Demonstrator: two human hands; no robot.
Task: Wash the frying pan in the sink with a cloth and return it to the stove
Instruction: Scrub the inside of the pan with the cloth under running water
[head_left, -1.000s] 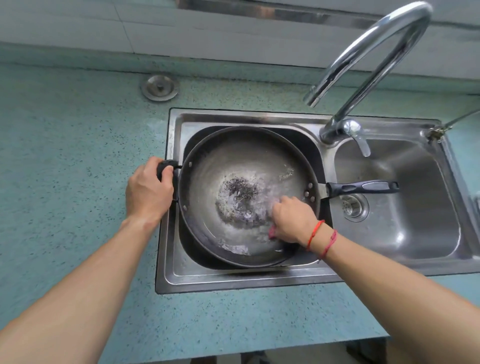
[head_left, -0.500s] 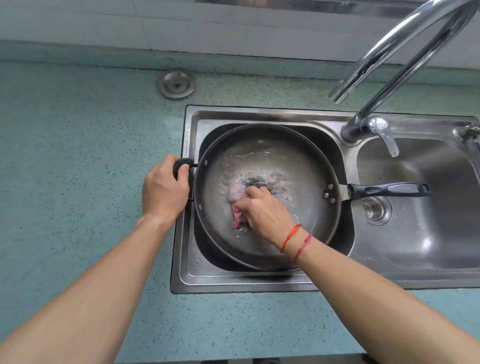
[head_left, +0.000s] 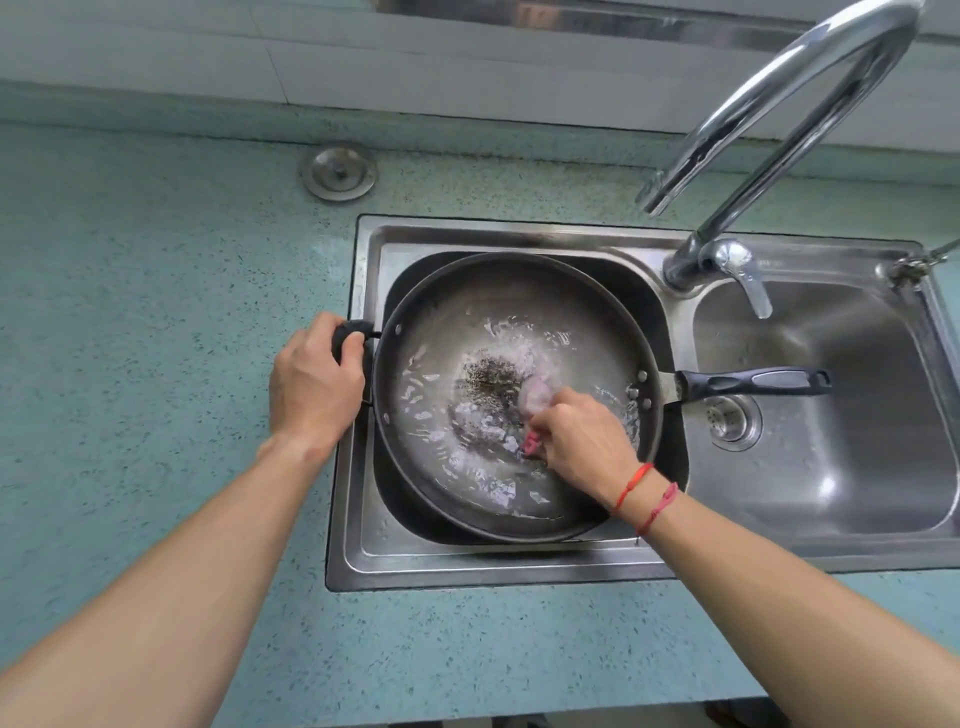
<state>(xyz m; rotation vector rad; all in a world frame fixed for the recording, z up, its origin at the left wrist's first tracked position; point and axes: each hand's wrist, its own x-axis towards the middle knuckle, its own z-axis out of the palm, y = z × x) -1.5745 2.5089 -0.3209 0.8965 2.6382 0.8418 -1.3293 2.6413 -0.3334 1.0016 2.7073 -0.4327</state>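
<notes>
Frying pan (head_left: 519, 312) (in sink (head_left: 571, 564)) holds water, cloth (head_left: 537, 397).

Glossy steel sink (head_left: 519, 564), wet metal pan (head_left: 519, 312)

The frying pan (head_left: 498, 332) lies in the sink's (head_left: 519, 569) left basin, its long handle (head_left: 753, 383) reaching right; a drain plug (head_left: 338, 173) lies on the table (head_left: 145, 322) behind.

Bench: speckled blue-green top (head_left: 156, 322) running back to a pale wall (head_left: 467, 88).
Sink: steel double basin (head_left: 467, 569) set into the bench.
Plug: round metal plug (head_left: 338, 173) lying on the bench behind the sink's left corner, apart from it.
Pan: wet pan (head_left: 467, 291) in the left basin, long handle reaching over the right one.
</notes>
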